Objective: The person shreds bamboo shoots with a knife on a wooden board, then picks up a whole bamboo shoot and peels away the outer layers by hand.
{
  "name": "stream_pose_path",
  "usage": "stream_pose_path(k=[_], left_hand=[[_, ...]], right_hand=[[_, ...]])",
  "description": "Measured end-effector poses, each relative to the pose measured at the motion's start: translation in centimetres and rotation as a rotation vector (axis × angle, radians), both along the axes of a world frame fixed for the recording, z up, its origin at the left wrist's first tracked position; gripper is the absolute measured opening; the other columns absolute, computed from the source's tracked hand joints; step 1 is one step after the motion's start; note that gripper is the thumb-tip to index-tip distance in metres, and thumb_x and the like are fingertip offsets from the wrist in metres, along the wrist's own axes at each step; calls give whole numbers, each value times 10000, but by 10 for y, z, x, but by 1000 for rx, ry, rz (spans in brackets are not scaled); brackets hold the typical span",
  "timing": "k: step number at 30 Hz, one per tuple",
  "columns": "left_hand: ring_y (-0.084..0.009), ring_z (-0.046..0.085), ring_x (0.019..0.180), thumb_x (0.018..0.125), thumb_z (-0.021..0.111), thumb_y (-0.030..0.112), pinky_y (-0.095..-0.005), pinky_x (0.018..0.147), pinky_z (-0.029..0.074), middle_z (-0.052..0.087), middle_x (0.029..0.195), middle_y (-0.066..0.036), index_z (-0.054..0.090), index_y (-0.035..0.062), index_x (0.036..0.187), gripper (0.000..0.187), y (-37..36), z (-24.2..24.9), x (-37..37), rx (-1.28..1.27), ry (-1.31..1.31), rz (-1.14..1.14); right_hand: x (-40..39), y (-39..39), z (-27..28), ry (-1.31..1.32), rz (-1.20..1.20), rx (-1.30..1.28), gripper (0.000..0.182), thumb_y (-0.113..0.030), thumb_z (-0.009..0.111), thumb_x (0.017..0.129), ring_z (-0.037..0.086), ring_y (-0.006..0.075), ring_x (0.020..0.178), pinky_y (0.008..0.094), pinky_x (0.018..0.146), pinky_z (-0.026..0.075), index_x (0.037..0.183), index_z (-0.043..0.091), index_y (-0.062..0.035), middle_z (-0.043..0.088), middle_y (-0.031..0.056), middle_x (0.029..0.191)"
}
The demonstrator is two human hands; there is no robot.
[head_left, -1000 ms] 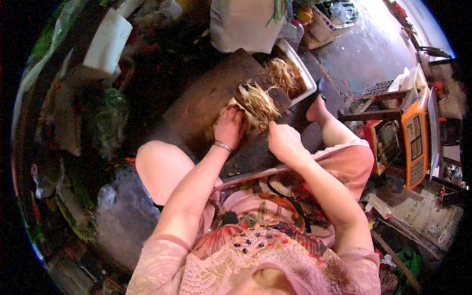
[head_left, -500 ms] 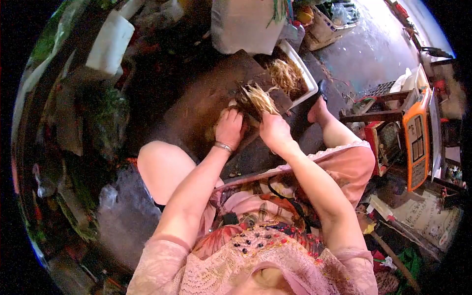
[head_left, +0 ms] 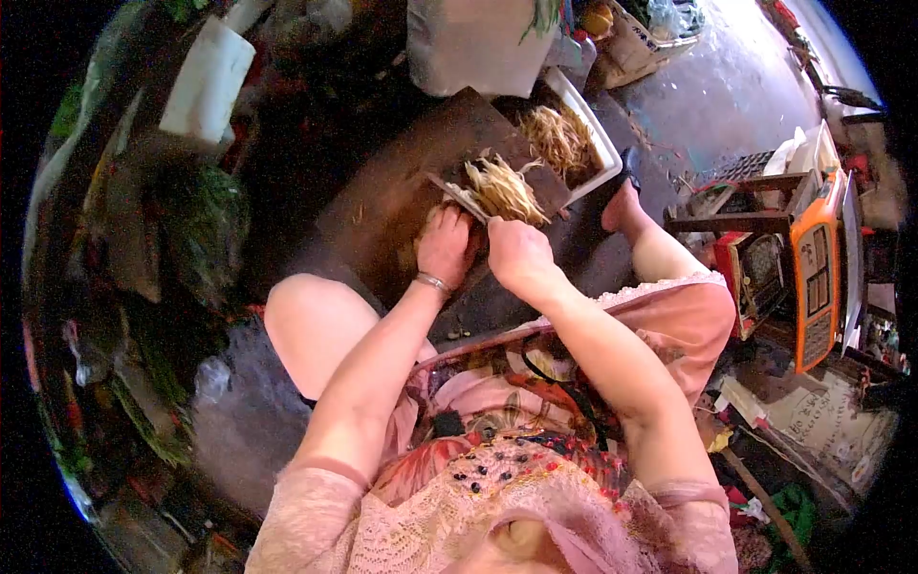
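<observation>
My right hand (head_left: 521, 254) is closed round the handle end of a knife (head_left: 457, 196), whose blade points up and left over a dark brown board (head_left: 382, 182). Just left of the blade, my left hand (head_left: 446, 241) has its fingers bent and pressed down on something pale on the board, mostly hidden under them. A pile of pale yellow shredded strips (head_left: 507, 189) lies on the board right of the blade. More strips, browner, fill a white tray (head_left: 612, 165) beyond the board's right corner.
A large white container (head_left: 478, 48) stands behind the board. To the right are a wooden stool (head_left: 741, 222) and an orange-framed object (head_left: 815, 287). A white foam box (head_left: 208, 81) and leafy greens (head_left: 210, 220) lie at the left. My bent knees flank the board.
The knife has swung away from the strips, so its blade now shows beside my left hand. My right hand has shifted slightly left. The pile of strips lies more spread out.
</observation>
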State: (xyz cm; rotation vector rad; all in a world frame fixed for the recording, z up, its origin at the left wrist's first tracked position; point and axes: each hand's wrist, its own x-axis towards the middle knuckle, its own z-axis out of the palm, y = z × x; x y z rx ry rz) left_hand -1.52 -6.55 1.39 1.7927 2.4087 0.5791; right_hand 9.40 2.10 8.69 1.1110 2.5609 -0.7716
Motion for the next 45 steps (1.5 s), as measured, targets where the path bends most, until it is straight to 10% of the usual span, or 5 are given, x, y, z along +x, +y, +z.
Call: stream_pose_path(k=[27, 45], left_hand=[[-334, 473, 1068, 736, 625, 137, -395, 931, 400, 505, 1117, -146, 520, 56, 1058, 348, 1, -3, 0, 167, -43, -39], [-320, 503, 1058, 790, 565, 233, -409, 908, 410, 529, 1154, -146, 567, 65, 1069, 325, -11, -9, -2, 42, 46, 5]], right_hand=[[46, 113, -10, 121, 32, 272, 155, -135, 504, 757, 611, 359, 788, 462, 688, 493, 807, 619, -42, 624, 180, 812], [51, -21, 27, 12, -39, 61, 143, -90, 433, 814, 599, 405, 712, 496, 645, 463, 874, 516, 10, 593, 233, 697]])
